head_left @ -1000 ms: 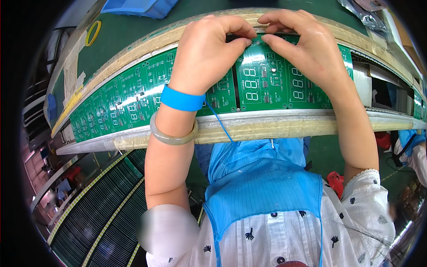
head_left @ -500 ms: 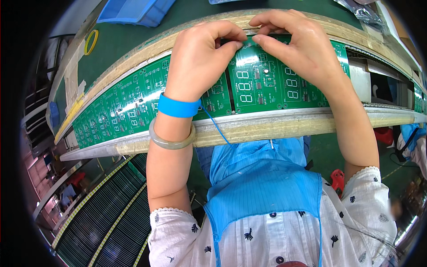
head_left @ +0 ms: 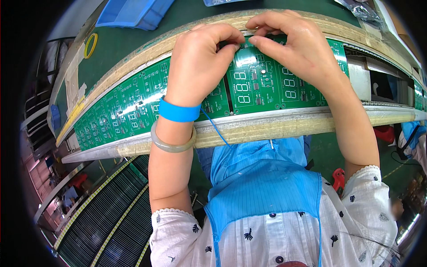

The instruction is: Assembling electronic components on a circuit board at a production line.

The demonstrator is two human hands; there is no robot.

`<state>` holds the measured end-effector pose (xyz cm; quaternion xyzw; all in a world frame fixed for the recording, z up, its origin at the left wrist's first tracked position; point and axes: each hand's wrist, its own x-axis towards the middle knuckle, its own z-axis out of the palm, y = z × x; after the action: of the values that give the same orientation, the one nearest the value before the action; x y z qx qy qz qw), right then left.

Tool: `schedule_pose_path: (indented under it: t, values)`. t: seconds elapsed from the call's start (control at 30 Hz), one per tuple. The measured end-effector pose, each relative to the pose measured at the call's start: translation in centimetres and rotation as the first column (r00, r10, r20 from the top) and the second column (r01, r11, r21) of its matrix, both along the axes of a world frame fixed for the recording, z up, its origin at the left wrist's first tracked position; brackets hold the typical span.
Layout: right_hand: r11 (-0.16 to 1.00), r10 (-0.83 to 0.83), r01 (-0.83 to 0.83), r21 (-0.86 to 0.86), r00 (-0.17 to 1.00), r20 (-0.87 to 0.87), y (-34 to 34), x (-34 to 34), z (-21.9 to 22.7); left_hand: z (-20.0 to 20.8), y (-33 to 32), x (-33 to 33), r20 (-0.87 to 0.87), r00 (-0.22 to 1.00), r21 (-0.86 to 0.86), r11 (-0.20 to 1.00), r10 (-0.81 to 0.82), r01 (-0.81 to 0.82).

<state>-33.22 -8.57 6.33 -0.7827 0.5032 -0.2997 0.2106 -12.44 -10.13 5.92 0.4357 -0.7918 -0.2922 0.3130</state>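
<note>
Green circuit boards with digit outlines lie in a row between two rails. My left hand (head_left: 195,62) is over the far side of the row, beside the dark gap between two boards. Its thumb and forefinger are closed in a pinch; whatever is between them is too small to make out. Facing it, my right hand (head_left: 298,49) hangs over the far edge of the right circuit board (head_left: 260,89), thumb and forefinger curved but apart, nothing visible between them. A small white round part stands on that board. My left forearm partly covers the left circuit board (head_left: 129,100).
A wood-like rail (head_left: 275,127) runs along the near side. Beyond the far rail are a blue bin (head_left: 133,13), a yellow ring (head_left: 90,46) and a clear plastic bag (head_left: 362,13). Black slotted racks (head_left: 98,218) stand lower left. A blue cord trails from my left wristband (head_left: 179,110).
Both hands keep nearly the same pose. My right hand and the right board appear slightly further left, and my left wrist a little lower. Nothing is visibly taken up or let go.
</note>
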Motion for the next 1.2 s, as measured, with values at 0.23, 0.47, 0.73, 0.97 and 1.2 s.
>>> schedule_pose_path:
  t: [0.23, 0.47, 0.73, 0.97, 1.2]
  values:
    - [0.980, 0.003, -0.001, -0.200, 1.000, 0.008, -0.7, 0.0, -0.8, 1.3, 0.4, 0.2, 0.109, 0.994, -0.054, 0.998, -0.029, 0.035]
    - [0.990, -0.054, 0.052, -0.128, 0.998, -0.015, -0.6, -0.3, -2.2, 6.9, 4.9, -0.2, 0.121, 0.986, -0.015, 0.993, 0.117, -0.116]
    - [0.964, -0.047, 0.084, -0.251, 0.988, 0.150, -1.0, -0.1, -0.4, 6.7, 12.2, 3.0, -0.609, 0.185, -0.179, 0.361, -0.771, 0.915]
    - [0.977, 0.158, -0.142, -0.162, 0.983, 0.094, -2.6, 2.6, 4.1, 6.0, 12.4, -1.0, -0.234, 0.972, -0.081, 0.997, -0.012, -0.008]
    - [0.490, 0.748, -0.853, 0.181, 0.518, 0.416, 6.1, 7.7, 2.5, 8.0, 9.4, 0.9, -0.683, 0.692, -0.139, 0.888, 0.234, -0.438]
